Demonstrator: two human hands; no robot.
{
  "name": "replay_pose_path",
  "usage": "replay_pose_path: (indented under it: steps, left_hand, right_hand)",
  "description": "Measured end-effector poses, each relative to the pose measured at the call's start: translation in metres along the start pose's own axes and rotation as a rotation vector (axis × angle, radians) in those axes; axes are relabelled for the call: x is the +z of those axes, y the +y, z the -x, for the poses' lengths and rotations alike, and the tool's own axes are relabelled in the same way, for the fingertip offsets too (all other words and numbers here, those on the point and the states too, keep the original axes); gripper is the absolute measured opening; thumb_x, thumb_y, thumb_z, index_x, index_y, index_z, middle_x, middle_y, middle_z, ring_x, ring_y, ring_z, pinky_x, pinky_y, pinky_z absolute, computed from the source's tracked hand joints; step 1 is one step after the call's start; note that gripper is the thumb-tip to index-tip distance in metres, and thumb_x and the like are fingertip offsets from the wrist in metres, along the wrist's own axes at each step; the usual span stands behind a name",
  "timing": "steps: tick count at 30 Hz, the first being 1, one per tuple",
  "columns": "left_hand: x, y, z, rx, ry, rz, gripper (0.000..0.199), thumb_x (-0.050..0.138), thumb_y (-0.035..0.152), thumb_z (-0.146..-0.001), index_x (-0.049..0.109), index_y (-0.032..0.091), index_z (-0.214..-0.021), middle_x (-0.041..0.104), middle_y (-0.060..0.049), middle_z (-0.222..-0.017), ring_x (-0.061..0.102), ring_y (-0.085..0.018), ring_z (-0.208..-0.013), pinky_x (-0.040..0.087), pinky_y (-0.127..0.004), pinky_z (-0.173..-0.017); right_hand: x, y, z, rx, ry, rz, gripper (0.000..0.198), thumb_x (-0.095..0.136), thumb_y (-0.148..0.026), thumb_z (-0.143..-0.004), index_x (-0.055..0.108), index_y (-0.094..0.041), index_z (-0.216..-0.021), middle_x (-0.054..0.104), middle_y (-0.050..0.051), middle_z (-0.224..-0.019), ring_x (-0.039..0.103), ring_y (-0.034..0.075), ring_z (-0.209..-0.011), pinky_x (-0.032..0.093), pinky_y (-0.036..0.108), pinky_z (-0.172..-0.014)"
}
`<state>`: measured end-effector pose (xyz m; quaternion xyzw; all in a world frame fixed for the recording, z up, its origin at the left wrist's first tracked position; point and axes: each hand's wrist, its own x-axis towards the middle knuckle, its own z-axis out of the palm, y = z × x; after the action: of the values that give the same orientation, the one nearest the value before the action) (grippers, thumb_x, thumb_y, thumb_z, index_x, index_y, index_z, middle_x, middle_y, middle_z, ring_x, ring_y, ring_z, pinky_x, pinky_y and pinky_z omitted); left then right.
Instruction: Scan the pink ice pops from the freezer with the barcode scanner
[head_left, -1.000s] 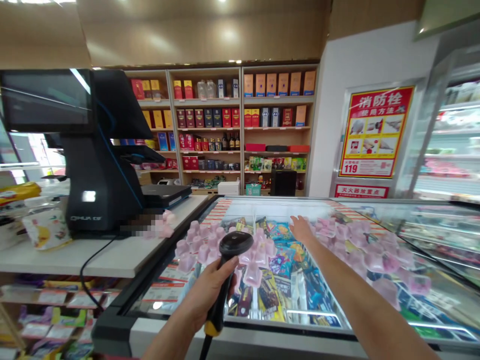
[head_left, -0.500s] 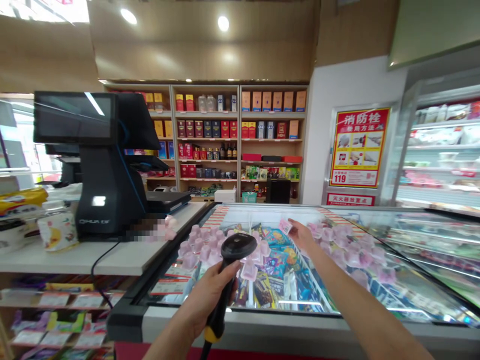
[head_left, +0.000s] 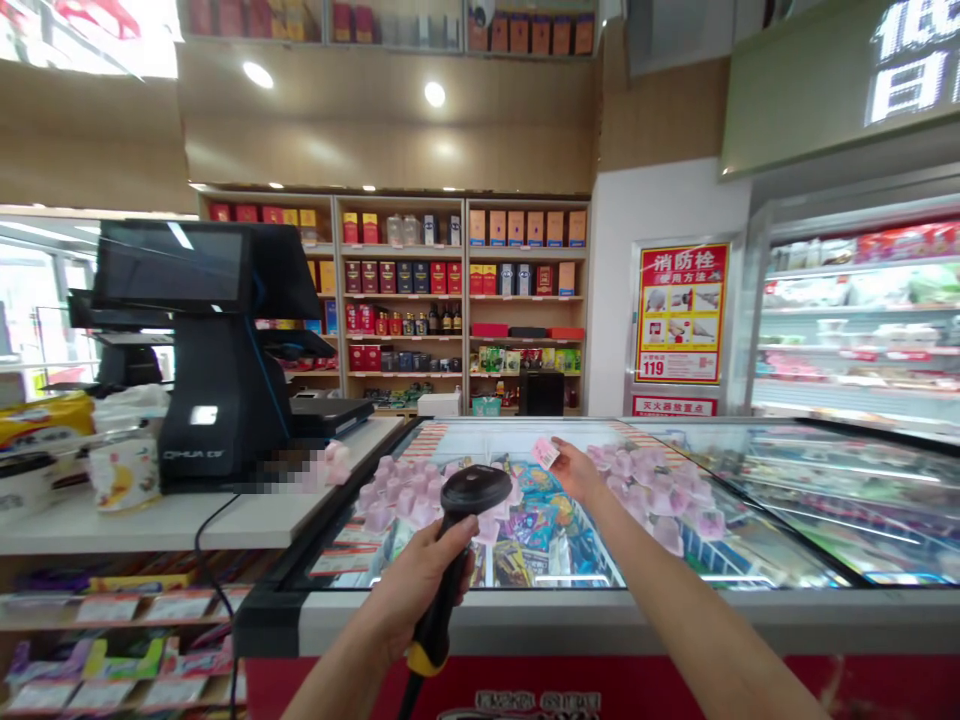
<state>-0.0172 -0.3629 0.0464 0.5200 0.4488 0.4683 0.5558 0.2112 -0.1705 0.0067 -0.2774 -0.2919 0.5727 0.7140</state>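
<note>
Above the glass-topped freezer [head_left: 525, 622]: left grip [head_left: 433, 562] wrapped round tilted scanner [head_left: 477, 487], right grip [head_left: 576, 472] pinching pink cup [head_left: 545, 452] beyond and right of scanner's head.

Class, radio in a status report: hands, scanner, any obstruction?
Left hand gripping black scanner. Right hand pinching small pink item, apart from scanner. No obstruction visible between them.

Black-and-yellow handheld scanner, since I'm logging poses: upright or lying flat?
Roughly upright: the scanner is head-up in the left hand, handle below.

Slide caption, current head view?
Left hand grips a black handheld scanner; right hand holds a pink labelled item over the glass-topped cabinet.
</note>
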Motion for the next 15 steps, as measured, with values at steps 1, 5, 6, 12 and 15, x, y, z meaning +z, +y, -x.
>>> replay_pose_path:
  steps: [1,5,6,12,15]
  left_hand:
    - [0.000,0.000,0.001,0.000,-0.007,0.002,0.029,0.051,0.044,-0.067,0.043,0.017,-0.065,0.048,0.006,-0.047,0.041,-0.005,-0.039,0.031,-0.018,-0.040]
    - [-0.005,0.002,0.000,-0.010,-0.013,0.004,0.029,0.052,0.045,-0.066,0.043,0.017,-0.065,0.049,0.005,-0.048,0.042,-0.005,-0.040,0.031,-0.017,-0.040]
    - [-0.007,0.002,-0.001,-0.016,-0.017,0.007,0.029,0.053,0.045,-0.065,0.044,0.017,-0.065,0.049,0.005,-0.049,0.043,-0.005,-0.040,0.031,-0.017,-0.040]
    - [-0.011,0.003,-0.010,-0.042,-0.062,0.048,0.030,0.055,0.045,-0.064,0.044,0.017,-0.065,0.050,0.004,-0.050,0.043,-0.005,-0.040,0.032,-0.017,-0.041]
    - [-0.015,0.002,-0.016,-0.045,-0.064,0.052,0.030,0.056,0.045,-0.063,0.045,0.016,-0.065,0.050,0.004,-0.050,0.043,-0.005,-0.041,0.033,-0.018,-0.042]
  right_hand:
    - [0.001,0.001,0.001,-0.005,0.001,-0.005,0.015,0.048,-0.009,-0.062,0.053,-0.018,-0.073,0.060,0.000,-0.057,0.059,0.013,-0.060,0.048,0.028,-0.064]
    - [0.002,0.007,-0.001,-0.060,-0.031,0.014,0.015,0.049,-0.010,-0.061,0.051,-0.019,-0.073,0.060,0.000,-0.060,0.060,0.014,-0.063,0.048,0.030,-0.066]
    - [0.001,0.010,-0.003,-0.078,-0.043,0.032,0.015,0.050,-0.011,-0.061,0.051,-0.019,-0.073,0.060,-0.001,-0.061,0.060,0.014,-0.063,0.048,0.030,-0.067]
    - [0.001,0.020,-0.018,-0.157,-0.101,0.127,0.014,0.050,-0.014,-0.060,0.049,-0.021,-0.072,0.058,-0.002,-0.061,0.058,0.013,-0.063,0.048,0.031,-0.064]
    - [0.000,0.024,-0.020,-0.193,-0.074,0.188,0.014,0.050,-0.016,-0.059,0.049,-0.021,-0.072,0.056,-0.002,-0.061,0.057,0.013,-0.062,0.048,0.031,-0.062]
